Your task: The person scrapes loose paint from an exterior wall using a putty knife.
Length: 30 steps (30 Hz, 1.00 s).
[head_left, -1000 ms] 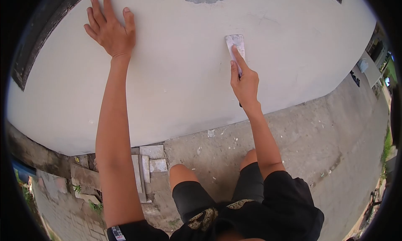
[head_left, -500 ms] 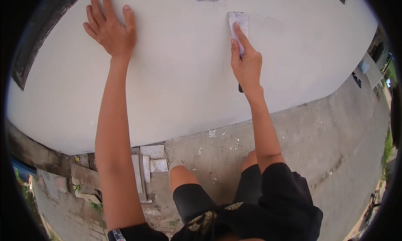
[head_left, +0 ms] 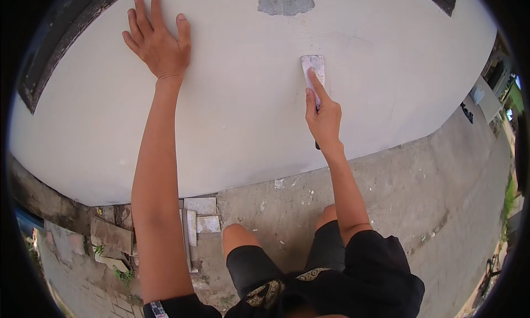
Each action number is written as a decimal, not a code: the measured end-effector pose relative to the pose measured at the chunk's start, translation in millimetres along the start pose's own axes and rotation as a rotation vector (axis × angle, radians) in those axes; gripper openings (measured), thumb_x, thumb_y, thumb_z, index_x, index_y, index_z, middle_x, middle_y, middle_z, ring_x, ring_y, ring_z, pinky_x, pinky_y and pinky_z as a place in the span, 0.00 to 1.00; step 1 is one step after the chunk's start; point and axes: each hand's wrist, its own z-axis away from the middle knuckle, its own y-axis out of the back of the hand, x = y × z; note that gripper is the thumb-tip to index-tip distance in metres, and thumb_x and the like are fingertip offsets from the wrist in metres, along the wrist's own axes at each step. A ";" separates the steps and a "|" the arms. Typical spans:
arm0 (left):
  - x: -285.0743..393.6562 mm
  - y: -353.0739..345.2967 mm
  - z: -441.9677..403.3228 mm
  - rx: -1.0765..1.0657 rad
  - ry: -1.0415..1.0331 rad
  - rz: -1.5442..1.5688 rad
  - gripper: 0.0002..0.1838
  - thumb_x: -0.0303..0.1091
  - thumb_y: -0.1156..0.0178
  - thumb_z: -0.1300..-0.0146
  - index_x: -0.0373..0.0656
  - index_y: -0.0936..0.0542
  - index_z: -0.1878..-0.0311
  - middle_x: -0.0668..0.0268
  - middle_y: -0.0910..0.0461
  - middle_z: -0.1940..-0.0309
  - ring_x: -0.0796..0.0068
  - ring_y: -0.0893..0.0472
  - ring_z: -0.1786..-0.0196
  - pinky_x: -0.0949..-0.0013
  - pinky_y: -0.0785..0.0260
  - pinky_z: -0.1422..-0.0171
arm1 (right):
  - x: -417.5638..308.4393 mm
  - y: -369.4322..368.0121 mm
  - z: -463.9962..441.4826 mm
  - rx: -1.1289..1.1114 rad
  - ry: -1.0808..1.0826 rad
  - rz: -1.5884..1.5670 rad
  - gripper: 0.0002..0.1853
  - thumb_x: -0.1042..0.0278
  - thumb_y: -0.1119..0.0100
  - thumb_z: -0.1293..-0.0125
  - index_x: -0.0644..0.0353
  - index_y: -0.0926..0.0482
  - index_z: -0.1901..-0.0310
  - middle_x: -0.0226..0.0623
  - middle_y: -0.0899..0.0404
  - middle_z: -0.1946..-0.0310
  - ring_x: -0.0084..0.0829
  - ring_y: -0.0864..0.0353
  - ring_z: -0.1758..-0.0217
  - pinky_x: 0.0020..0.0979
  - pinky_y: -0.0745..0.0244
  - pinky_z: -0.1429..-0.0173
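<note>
My left hand [head_left: 161, 44] lies flat against the white wall [head_left: 237, 97], its fingers spread and nothing in it. In my right hand [head_left: 323, 116] is a putty knife [head_left: 312, 64] with a wide, whitish-smeared blade. The index finger presses along the blade, and the blade's edge points up the wall. Below my palm the dark end of the handle just shows. Higher on the wall, above the blade, is a bare grey patch [head_left: 286, 0]. Whether the blade's edge touches the wall I cannot tell for sure.
Dark frames [head_left: 61, 42] border the wall at upper left and upper right. Loose tiles [head_left: 200, 206] and broken slabs [head_left: 112, 235] lie at the wall's foot on the left. The concrete ground [head_left: 397, 191] carries pale specks.
My right hand has moved down the wall with the putty knife. The grey patch shows more fully now, and the view has shifted slightly. My left hand stays spread on the wall.
</note>
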 end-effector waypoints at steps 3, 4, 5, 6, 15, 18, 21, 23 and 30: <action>-0.7 -1.2 -0.2 0.007 -0.016 -0.003 0.33 0.53 0.50 0.29 0.57 0.36 0.23 0.59 0.43 0.21 0.52 0.48 0.19 0.36 0.62 0.20 | -7.4 7.2 -14.3 -0.059 -0.086 0.008 0.22 0.68 0.44 0.24 0.41 0.24 0.30 0.32 0.36 0.88 0.22 0.45 0.85 0.28 0.43 0.77; 1.1 -1.0 1.3 0.013 -0.016 0.000 0.33 0.53 0.50 0.29 0.57 0.36 0.23 0.60 0.43 0.21 0.52 0.48 0.19 0.36 0.62 0.20 | -9.1 9.5 -16.9 -0.069 -0.101 0.009 0.22 0.67 0.44 0.24 0.40 0.24 0.30 0.29 0.38 0.88 0.19 0.48 0.83 0.26 0.44 0.78; 3.0 -0.2 2.7 0.004 0.001 0.006 0.33 0.53 0.50 0.29 0.57 0.36 0.23 0.60 0.43 0.21 0.52 0.47 0.19 0.36 0.62 0.20 | -6.1 10.6 -14.5 -0.053 -0.088 0.009 0.22 0.67 0.44 0.24 0.40 0.24 0.30 0.29 0.39 0.88 0.19 0.48 0.83 0.26 0.44 0.78; 2.8 0.9 2.7 -0.005 0.011 0.010 0.33 0.53 0.50 0.29 0.57 0.36 0.23 0.59 0.43 0.21 0.52 0.47 0.19 0.36 0.62 0.20 | -2.7 8.2 -9.6 -0.035 -0.078 0.003 0.22 0.67 0.44 0.24 0.40 0.24 0.30 0.29 0.39 0.88 0.18 0.48 0.83 0.26 0.44 0.78; 1.4 0.6 4.5 -0.012 -0.004 0.008 0.33 0.52 0.49 0.29 0.57 0.36 0.23 0.59 0.43 0.21 0.51 0.47 0.19 0.35 0.62 0.20 | -12.5 8.4 -37.9 0.004 -0.046 -0.012 0.21 0.69 0.43 0.25 0.48 0.23 0.32 0.36 0.35 0.89 0.25 0.42 0.86 0.30 0.39 0.77; 1.2 1.0 2.1 -0.016 0.002 0.004 0.33 0.53 0.49 0.29 0.56 0.36 0.23 0.58 0.43 0.21 0.50 0.47 0.19 0.35 0.62 0.20 | 8.3 -0.1 -4.9 0.002 -0.015 -0.022 0.22 0.68 0.43 0.25 0.48 0.24 0.31 0.36 0.36 0.90 0.24 0.43 0.86 0.29 0.40 0.78; -0.6 -0.7 -2.3 0.009 0.000 -0.002 0.33 0.53 0.49 0.29 0.56 0.36 0.23 0.58 0.43 0.21 0.50 0.47 0.19 0.35 0.62 0.21 | 11.4 -4.9 -9.4 0.014 0.005 -0.041 0.22 0.68 0.44 0.25 0.48 0.24 0.31 0.36 0.35 0.90 0.24 0.43 0.87 0.29 0.40 0.78; 2.1 -0.1 5.4 -0.008 0.000 0.003 0.33 0.53 0.49 0.30 0.56 0.36 0.23 0.59 0.43 0.21 0.50 0.47 0.19 0.35 0.62 0.21 | -0.9 1.4 -23.3 0.009 -0.030 -0.049 0.22 0.68 0.44 0.25 0.47 0.23 0.31 0.36 0.34 0.89 0.24 0.43 0.87 0.29 0.40 0.78; -2.5 -2.5 -1.4 0.022 -0.005 0.004 0.33 0.54 0.49 0.29 0.56 0.36 0.23 0.57 0.42 0.22 0.50 0.46 0.20 0.35 0.62 0.21 | 5.8 -0.6 -19.9 0.009 0.012 -0.054 0.21 0.67 0.43 0.26 0.49 0.22 0.33 0.38 0.31 0.88 0.26 0.42 0.87 0.31 0.39 0.77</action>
